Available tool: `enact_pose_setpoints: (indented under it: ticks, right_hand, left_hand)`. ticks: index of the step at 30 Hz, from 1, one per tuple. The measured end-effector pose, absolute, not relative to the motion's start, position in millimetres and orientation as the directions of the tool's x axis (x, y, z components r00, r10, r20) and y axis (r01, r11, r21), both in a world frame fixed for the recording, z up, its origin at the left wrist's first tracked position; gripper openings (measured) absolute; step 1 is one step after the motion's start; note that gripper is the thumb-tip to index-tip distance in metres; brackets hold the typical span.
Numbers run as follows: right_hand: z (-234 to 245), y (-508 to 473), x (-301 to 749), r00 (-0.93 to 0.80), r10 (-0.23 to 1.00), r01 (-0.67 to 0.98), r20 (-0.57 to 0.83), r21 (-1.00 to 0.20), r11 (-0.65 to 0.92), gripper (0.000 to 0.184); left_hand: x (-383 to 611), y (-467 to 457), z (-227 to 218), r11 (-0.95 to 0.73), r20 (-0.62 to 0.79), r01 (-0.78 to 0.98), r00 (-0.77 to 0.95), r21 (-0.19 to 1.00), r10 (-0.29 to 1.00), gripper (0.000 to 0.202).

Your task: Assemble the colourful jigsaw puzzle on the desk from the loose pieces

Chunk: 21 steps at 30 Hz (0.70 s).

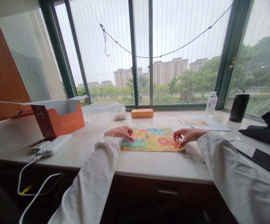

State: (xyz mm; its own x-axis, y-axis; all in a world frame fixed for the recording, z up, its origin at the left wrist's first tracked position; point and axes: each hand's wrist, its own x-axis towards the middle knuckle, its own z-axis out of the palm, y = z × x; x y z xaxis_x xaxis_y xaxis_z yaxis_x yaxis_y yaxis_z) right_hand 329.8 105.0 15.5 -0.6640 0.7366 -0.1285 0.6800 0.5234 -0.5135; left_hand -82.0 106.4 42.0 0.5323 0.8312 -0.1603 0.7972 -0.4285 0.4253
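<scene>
A colourful jigsaw puzzle board with animal pictures lies flat on the pale desk in front of me. My left hand rests on the board's left edge, fingers curled down with the tips pressing the surface. At the right edge, my right hand has thumb and fingers pinched together against the board; whether a piece is between them is too small to tell. Both arms wear white sleeves.
An open orange box stands at the left, with a white power bank and cables beside it. A clear plastic bag, small orange box, water bottle, black cup, printed sheets and dark cloth line the window side.
</scene>
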Motion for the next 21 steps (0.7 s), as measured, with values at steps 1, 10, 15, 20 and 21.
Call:
enact_pose_setpoints:
  ticks: [1,10,15,20,21]
  right_hand:
    - [15,105,329,-0.663,0.734,0.683,-0.148,-0.52,0.512,0.064]
    - [1,113,320,-0.551,0.833,0.714,0.053,-0.487,0.503,0.062]
    - [2,114,322,-0.558,0.822,0.695,0.115,-0.477,0.538,0.067]
    - [1,116,327,-0.57,0.822,0.713,0.011,-0.492,0.5,0.068]
    - [0,116,328,-0.574,0.819,0.712,-0.003,-0.496,0.497,0.067]
  left_hand:
    - [-81,107,41,-0.42,-0.191,0.794,0.539,0.439,0.82,0.046]
    - [-92,128,28,-0.36,-0.04,0.869,0.396,0.339,0.917,0.048]
    - [-95,124,32,-0.331,0.036,0.904,0.334,0.269,0.942,0.051]
    - [-105,118,38,-0.27,-0.134,0.928,0.311,0.256,0.941,0.046]
    - [-106,117,39,-0.269,-0.171,0.924,0.321,0.272,0.931,0.045]
